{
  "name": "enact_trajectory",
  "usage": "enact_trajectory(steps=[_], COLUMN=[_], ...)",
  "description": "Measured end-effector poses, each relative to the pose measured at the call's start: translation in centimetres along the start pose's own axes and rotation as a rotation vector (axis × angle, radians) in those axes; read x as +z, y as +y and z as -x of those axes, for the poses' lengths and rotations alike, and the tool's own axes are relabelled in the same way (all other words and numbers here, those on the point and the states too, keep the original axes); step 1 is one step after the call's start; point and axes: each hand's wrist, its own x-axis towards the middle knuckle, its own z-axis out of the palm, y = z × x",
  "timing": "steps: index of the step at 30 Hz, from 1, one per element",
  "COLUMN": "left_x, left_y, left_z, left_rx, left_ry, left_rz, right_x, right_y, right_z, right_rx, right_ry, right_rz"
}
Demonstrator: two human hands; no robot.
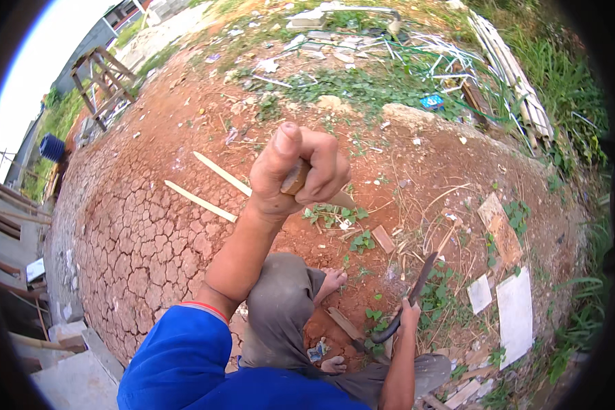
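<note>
My left hand point(301, 167) is raised in front of me, its fingers wrapped round a wooden stick point(294, 179). The stick's blunt end faces up at me, and part of its length shows past the fingers; the rest is hidden. Low on the right, my right hand point(408, 316) grips a machete point(425, 273) by its dark, curved handle, the dark blade slanting up and away over the ground. Two pale sticks with pointed ends, the farther one point(219, 171) and the nearer one point(198, 201), lie on the soil left of my left hand.
Cracked red soil point(143, 253) spreads to the left. A wooden stand point(102, 85) and blue container point(51, 147) are farther back. White boards point(514, 318) and a brown board point(500, 229) lie right. Bamboo poles point(516, 75) edge the grass. Wood scraps lie near my bare feet point(331, 283).
</note>
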Motion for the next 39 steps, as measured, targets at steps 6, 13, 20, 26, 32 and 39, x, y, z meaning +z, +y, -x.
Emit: enact_trajectory(steps=[6,13,20,26,32,39], left_x=[-4.5,-18.4,-13.7,-2.5,12.8,17.2], left_y=[-1.5,-9.9,-3.2,-1.5,-23.0,-36.2], left_z=[3.5,19.7,23.0,11.7,16.2,37.3], left_rx=[-0.252,-0.944,-0.781,-0.288,-0.895,-0.694], left_ry=[-0.278,-0.457,0.814,0.693,0.12,-1.159], left_rz=[-1.083,-1.738,-0.837,-0.922,-0.239,-1.152], right_x=[-1.8,-4.5,-4.9,-3.9,-10.3,-17.8], right_y=[1.9,2.0,1.1,-1.8,-6.8,-7.4], right_z=[4.6,7.3,8.6,10.5,14.3,18.9], right_rx=[0.089,0.027,0.055,-0.005,-0.288,-0.428], right_ry=[0.26,0.159,0.299,0.429,0.285,0.609], right_rz=[-0.022,0.101,-0.2,-0.155,-0.379,-0.54])
